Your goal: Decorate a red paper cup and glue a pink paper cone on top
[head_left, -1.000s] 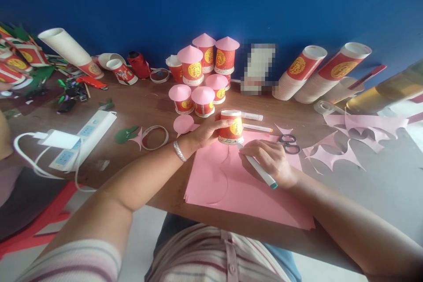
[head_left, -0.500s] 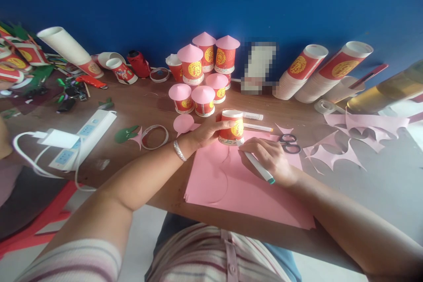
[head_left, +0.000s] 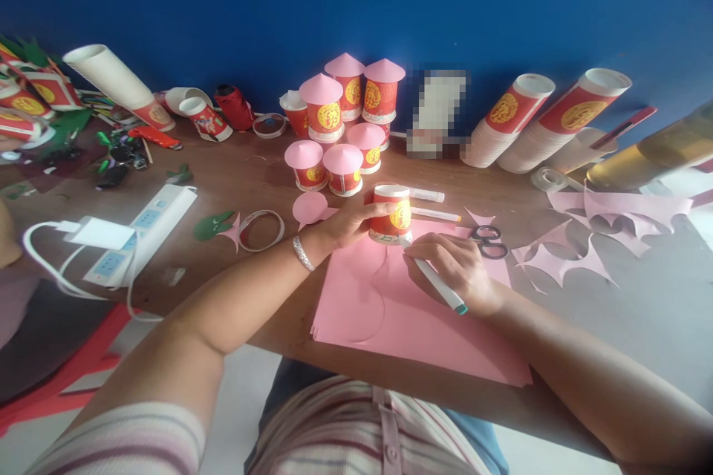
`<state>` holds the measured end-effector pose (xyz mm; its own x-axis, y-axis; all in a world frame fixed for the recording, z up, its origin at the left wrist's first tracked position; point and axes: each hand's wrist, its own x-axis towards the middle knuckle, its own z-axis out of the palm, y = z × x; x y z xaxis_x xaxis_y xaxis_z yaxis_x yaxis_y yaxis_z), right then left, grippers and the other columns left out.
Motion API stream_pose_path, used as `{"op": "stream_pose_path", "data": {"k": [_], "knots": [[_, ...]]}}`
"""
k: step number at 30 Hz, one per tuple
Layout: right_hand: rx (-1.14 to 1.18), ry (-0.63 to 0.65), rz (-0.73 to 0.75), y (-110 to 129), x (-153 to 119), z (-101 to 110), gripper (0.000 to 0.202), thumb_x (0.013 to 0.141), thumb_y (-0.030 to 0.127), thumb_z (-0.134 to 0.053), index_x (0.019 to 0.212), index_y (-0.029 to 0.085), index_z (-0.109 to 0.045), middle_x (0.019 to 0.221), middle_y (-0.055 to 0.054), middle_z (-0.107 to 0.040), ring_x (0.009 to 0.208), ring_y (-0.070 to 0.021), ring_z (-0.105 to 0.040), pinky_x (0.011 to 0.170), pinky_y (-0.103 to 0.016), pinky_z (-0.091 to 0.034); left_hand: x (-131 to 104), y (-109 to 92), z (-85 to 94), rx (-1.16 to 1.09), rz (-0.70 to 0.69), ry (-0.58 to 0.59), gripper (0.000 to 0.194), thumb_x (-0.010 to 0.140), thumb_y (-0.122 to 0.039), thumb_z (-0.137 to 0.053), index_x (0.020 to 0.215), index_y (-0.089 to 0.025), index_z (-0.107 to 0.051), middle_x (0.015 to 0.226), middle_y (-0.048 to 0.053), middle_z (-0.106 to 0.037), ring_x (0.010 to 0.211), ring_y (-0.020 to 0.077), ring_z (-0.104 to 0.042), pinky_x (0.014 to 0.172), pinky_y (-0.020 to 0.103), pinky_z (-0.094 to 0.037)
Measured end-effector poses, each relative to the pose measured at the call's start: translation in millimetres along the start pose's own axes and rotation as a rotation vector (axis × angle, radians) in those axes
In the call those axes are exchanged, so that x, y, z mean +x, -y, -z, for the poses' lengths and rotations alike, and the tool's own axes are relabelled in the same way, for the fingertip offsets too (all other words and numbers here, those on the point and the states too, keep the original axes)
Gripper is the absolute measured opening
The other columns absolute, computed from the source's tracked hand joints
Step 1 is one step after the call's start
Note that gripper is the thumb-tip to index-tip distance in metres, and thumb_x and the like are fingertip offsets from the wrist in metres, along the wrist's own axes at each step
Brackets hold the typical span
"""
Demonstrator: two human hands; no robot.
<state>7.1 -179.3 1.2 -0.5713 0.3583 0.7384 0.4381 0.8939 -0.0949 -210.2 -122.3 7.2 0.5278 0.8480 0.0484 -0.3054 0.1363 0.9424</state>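
My left hand [head_left: 356, 218] is closed around a red paper cup [head_left: 389, 217] with a yellow emblem, the wide white rim facing down and bearing dark green marks. In my right hand [head_left: 454, 267] is a white marker [head_left: 440, 285] with a green end. Its tip meets or nearly meets the cup's white rim; my fingers partly hide it. Beneath both hands lies a stack of pink paper [head_left: 423, 334] with a faint curved line on the top sheet. Two more markers [head_left: 434, 215] rest just behind the cup, and black-handled scissors [head_left: 490, 242] lie right of my right hand.
Several red cups with pink cone roofs [head_left: 323, 115] stand at the back. Stacked paper cups [head_left: 562, 122] lean at the right, above pink paper scraps [head_left: 582, 260]. A tape roll [head_left: 261, 231] and a power strip [head_left: 142, 237] with white cables lie left.
The green marks on the cup's rim look slightly shifted, as if the cup turned a little. My right hand and the marker have moved very slightly; my left hand keeps its hold.
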Motion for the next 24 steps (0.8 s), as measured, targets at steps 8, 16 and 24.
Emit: {"op": "stream_pose_path", "data": {"k": [8, 16, 24], "knots": [[0.036, 0.056, -0.011, -1.7, 0.9, 2.3, 0.021, 0.097, 0.002, -0.060, 0.109, 0.020, -0.060, 0.081, -0.001, -0.070, 0.066, -0.0134, -0.067, 0.057, -0.025, -0.051, 0.4, 0.8, -0.4, -0.032, 0.022, 0.023, 0.031, 0.081, -0.037, -0.086, 0.090, -0.018, -0.063, 0.086, 0.001, -0.059, 0.081, 0.0159, -0.056, 0.074, 0.029, -0.049], [0.010, 0.028, -0.019, 0.0, 0.7, 1.6, 0.024, 0.094, 0.000, -0.061, 0.106, 0.020, -0.060, 0.079, 0.000, -0.068, 0.062, -0.0124, -0.064, 0.054, -0.024, -0.048, 0.5, 1.4, 0.0, -0.024, 0.021, 0.016, 0.031, 0.081, -0.039, -0.086, 0.091, -0.019, -0.066, 0.086, 0.002, -0.060, 0.083, 0.0177, -0.058, 0.073, 0.030, -0.050], [0.056, 0.064, 0.011, 0.6, 0.1, 2.6, 0.023, 0.094, 0.002, -0.061, 0.109, 0.019, -0.061, 0.080, 0.000, -0.068, 0.064, -0.0136, -0.064, 0.057, -0.025, -0.050, -1.5, 2.5, 1.3, -0.025, 0.048, 0.008, 0.027, 0.086, -0.040, -0.082, 0.094, -0.018, -0.067, 0.089, 0.003, -0.061, 0.086, 0.0177, -0.058, 0.081, 0.032, -0.051]]}}
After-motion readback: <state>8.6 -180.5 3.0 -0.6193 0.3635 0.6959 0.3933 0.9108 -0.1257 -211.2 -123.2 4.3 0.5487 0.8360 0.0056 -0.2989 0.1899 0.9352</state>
